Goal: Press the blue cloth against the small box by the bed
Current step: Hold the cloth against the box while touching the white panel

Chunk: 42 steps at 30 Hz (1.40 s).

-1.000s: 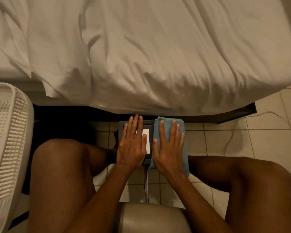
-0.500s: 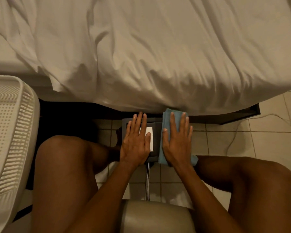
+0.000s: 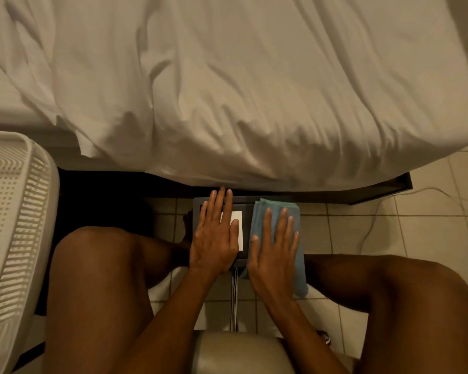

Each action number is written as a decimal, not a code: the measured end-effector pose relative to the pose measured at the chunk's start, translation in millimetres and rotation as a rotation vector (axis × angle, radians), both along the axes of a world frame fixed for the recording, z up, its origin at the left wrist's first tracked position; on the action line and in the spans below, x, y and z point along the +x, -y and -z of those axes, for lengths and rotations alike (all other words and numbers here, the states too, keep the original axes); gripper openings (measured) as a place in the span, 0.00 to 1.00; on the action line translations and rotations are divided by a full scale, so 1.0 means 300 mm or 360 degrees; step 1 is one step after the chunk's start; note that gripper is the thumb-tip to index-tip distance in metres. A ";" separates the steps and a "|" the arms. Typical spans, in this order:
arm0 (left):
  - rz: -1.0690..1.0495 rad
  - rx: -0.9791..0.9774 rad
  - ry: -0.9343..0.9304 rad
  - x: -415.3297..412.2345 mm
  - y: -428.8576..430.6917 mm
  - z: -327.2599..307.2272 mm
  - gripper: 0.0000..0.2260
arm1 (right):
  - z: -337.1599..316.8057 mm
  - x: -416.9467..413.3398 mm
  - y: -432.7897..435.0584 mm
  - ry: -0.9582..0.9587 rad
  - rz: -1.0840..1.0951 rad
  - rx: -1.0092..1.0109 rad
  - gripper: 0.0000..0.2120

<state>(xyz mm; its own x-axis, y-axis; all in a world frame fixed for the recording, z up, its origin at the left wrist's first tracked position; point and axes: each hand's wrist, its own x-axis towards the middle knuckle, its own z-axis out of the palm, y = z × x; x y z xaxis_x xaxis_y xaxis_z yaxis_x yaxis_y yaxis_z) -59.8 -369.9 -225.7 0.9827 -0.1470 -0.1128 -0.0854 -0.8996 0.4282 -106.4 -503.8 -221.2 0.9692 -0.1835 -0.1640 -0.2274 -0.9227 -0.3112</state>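
The small dark box (image 3: pixel 244 204) with a white label (image 3: pixel 240 233) stands on the tiled floor between my knees, right at the edge of the bed (image 3: pixel 227 90). My left hand (image 3: pixel 215 238) lies flat on the left half of its top, fingers stretched toward the bed. A folded blue cloth (image 3: pixel 277 205) covers the right part of the box, and its near end hangs over the front edge. My right hand (image 3: pixel 274 252) rests flat on the cloth with fingers spread, pressing it down onto the box.
A white perforated laundry basket (image 3: pixel 11 225) stands at the left. White rumpled bedding hangs over the dark bed frame (image 3: pixel 376 193). A thin cable (image 3: pixel 376 225) runs over the floor tiles at the right. I sit on a padded stool (image 3: pixel 241 352) with a metal rod (image 3: pixel 235 300).
My right hand slid the blue cloth toward the bed, then back toward me, so its end now hangs lower. My left hand crept slightly toward the bed.
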 end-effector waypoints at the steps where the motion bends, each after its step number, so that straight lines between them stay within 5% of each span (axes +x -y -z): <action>1: -0.0003 -0.0007 0.0000 0.003 0.001 0.000 0.27 | -0.001 0.005 0.003 -0.0009 -0.0047 0.0006 0.31; 42: 0.0004 0.0022 0.0021 0.004 0.003 0.000 0.28 | 0.013 0.099 0.056 0.0119 -0.0110 0.0106 0.29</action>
